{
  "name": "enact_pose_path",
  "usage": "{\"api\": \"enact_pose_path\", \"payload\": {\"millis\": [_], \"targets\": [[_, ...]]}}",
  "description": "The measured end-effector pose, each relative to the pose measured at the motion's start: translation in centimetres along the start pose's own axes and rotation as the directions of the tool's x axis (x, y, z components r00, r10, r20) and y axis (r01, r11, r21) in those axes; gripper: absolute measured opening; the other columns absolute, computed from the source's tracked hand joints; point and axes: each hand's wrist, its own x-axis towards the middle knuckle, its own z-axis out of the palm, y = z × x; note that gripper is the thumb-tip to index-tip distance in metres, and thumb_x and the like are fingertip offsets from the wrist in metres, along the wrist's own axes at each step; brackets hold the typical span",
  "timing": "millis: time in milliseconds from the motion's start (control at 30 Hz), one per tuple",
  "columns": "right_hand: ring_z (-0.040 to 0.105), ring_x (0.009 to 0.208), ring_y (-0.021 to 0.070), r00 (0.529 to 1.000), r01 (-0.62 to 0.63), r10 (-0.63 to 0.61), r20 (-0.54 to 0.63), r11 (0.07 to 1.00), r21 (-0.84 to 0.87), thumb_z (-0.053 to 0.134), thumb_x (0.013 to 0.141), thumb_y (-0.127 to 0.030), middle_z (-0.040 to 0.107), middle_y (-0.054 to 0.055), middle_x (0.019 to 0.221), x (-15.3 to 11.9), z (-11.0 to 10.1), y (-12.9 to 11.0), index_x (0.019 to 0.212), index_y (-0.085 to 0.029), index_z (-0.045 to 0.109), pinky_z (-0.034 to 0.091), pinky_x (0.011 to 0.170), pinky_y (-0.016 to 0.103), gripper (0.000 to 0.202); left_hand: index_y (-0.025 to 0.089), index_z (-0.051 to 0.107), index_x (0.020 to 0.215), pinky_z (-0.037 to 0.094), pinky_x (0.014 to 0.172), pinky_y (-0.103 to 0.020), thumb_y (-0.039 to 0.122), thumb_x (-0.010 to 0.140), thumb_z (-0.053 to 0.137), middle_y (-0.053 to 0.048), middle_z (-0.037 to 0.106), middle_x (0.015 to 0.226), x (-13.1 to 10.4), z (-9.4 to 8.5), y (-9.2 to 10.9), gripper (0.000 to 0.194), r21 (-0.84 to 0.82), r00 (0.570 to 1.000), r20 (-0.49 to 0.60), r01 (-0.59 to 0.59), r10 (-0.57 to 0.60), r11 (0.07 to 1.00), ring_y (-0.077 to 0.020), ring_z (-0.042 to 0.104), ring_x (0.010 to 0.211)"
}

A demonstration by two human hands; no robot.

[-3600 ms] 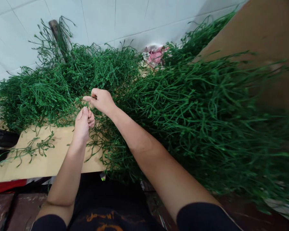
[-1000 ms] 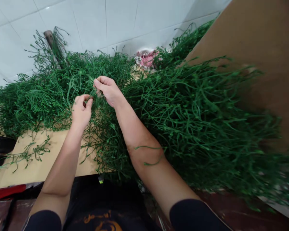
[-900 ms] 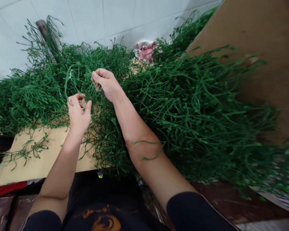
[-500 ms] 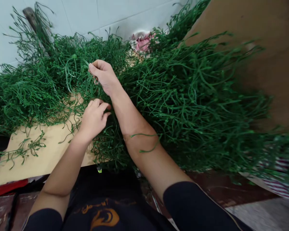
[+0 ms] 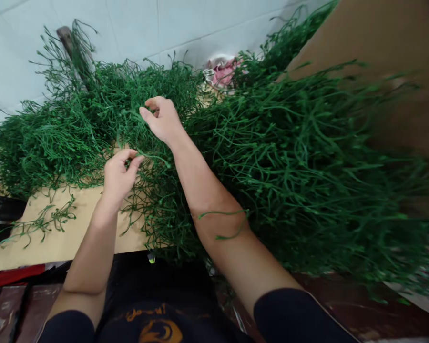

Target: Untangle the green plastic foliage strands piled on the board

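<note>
My left hand (image 5: 120, 172) pinches the end of a green stem (image 5: 155, 158) above the cardboard sheet (image 5: 89, 205). The stem stretches to the right from the fingertips. Higher up, my right hand (image 5: 160, 118) has its thumb and forefinger apart, near the edge of the left pile of green stems (image 5: 57, 128); nothing is visible between the fingertips. To the right spreads a larger pile of green stems (image 5: 289, 157), partly beneath my right forearm. Two curved pieces of stem (image 5: 225, 213) lie on that forearm.
A wooden post (image 5: 69, 45) stands at the back left by the tiled wall. Pink and white cloth (image 5: 223, 71) lies at the back. Brown cardboard (image 5: 379, 43) rises at the right. A few loose stems (image 5: 55, 216) and a black object (image 5: 3, 207) are at the left.
My left hand has moved left and now pinches a stem. The thumb and forefinger of my right hand have parted. The camera view has shifted slightly.
</note>
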Motion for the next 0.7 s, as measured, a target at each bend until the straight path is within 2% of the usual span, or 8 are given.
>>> {"api": "enact_pose_path", "payload": {"millis": [67, 133, 167, 233, 300, 433, 600, 700], "targets": [[0.047, 0.073, 0.0080, 1.000, -0.009, 0.009, 0.025, 1.000, 0.008, 0.056, 0.082, -0.045, 0.043, -0.002, 0.070, -0.5, -0.2, -1.6, 0.075, -0.016, 0.049, 0.039, 0.065, 0.021, 0.030, 0.017, 0.063, 0.075, 0.041, 0.062, -0.025, 0.032, 0.082, 0.053, 0.000, 0.061, 0.067, 0.0, -1.6, -0.7, 0.019, -0.016, 0.996, -0.041, 0.081, -0.082, 0.997, -0.0122, 0.053, 0.062], [0.045, 0.066, 0.0061, 0.977, -0.036, 0.023, 0.210, 0.998, 0.058, 0.057, 0.082, -0.043, 0.042, -0.003, 0.064, -1.4, -0.3, -3.7, 0.071, -0.015, 0.050, 0.037, 0.061, 0.020, 0.031, 0.017, 0.064, 0.073, 0.040, 0.062, -0.025, 0.032, 0.082, 0.053, 0.000, 0.063, 0.068, -0.1, -2.8, -1.0, 0.021, 0.000, 0.996, -0.060, 0.073, -0.073, 0.997, -0.0122, 0.053, 0.063], [0.043, 0.063, 0.0052, 0.939, -0.045, 0.015, 0.344, 0.996, 0.079, 0.060, 0.081, -0.041, 0.041, -0.004, 0.061, -1.9, -0.2, -4.7, 0.069, -0.015, 0.051, 0.036, 0.058, 0.019, 0.030, 0.017, 0.065, 0.072, 0.041, 0.063, -0.025, 0.031, 0.082, 0.053, -0.001, 0.063, 0.070, -0.1, -3.2, -1.0, 0.020, 0.019, 0.996, -0.080, 0.046, -0.044, 0.999, -0.0125, 0.054, 0.065], [0.040, 0.057, 0.0042, 0.823, -0.057, -0.004, 0.568, 0.994, 0.090, 0.066, 0.078, -0.034, 0.043, -0.005, 0.057, -2.6, 0.2, -6.1, 0.067, -0.014, 0.052, 0.034, 0.053, 0.019, 0.027, 0.018, 0.065, 0.072, 0.042, 0.068, -0.026, 0.029, 0.082, 0.054, -0.001, 0.064, 0.074, -0.2, -3.6, -1.0, 0.019, 0.069, 0.992, -0.125, -0.013, 0.022, 0.998, -0.0133, 0.055, 0.070], [0.038, 0.053, 0.0036, 0.740, -0.066, -0.008, 0.672, 0.994, 0.085, 0.066, 0.077, -0.024, 0.045, -0.006, 0.055, -3.0, 0.7, -6.6, 0.067, -0.014, 0.052, 0.032, 0.050, 0.019, 0.020, 0.019, 0.066, 0.071, 0.043, 0.071, -0.027, 0.028, 0.082, 0.055, -0.002, 0.062, 0.075, -0.3, -3.8, -0.9, 0.018, 0.120, 0.987, -0.151, -0.042, 0.060, 0.992, -0.0139, 0.055, 0.073], [0.040, 0.049, 0.0035, 0.712, -0.146, 0.015, 0.702, 0.981, 0.127, 0.061, 0.079, -0.012, 0.046, -0.007, 0.054, -3.2, 1.2, -6.3, 0.069, -0.015, 0.051, 0.034, 0.047, 0.018, 0.014, 0.019, 0.067, 0.075, 0.043, 0.070, -0.026, 0.030, 0.083, 0.053, -0.001, 0.060, 0.074, -0.4, -3.7, -1.2, 0.020, 0.122, 0.986, -0.160, -0.031, 0.050, 0.992, -0.0135, 0.054, 0.073], [0.048, 0.050, 0.0053, 0.656, -0.268, 0.057, 0.752, 0.950, 0.162, 0.067, 0.074, -0.014, 0.050, -0.005, 0.056, -3.2, 0.8, -6.2, 0.069, -0.014, 0.052, 0.040, 0.049, 0.019, 0.016, 0.018, 0.069, 0.079, 0.043, 0.069, -0.025, 0.029, 0.084, 0.052, -0.001, 0.059, 0.074, -0.6, -3.8, -1.6, 0.020, 0.113, 0.977, -0.212, -0.012, 0.036, 0.993, -0.0124, 0.054, 0.071], [0.049, 0.051, 0.0054, 0.618, -0.271, 0.059, 0.784, 0.952, 0.143, 0.067, 0.074, -0.014, 0.053, -0.004, 0.056, -3.2, 0.8, -6.2, 0.069, -0.013, 0.054, 0.039, 0.050, 0.018, 0.014, 0.019, 0.068, 0.079, 0.043, 0.069, -0.025, 0.029, 0.084, 0.053, -0.001, 0.060, 0.075, -0.6, -3.8, -1.8, 0.019, 0.110, 0.976, -0.215, -0.020, 0.044, 0.994, -0.0126, 0.054, 0.072]]}}
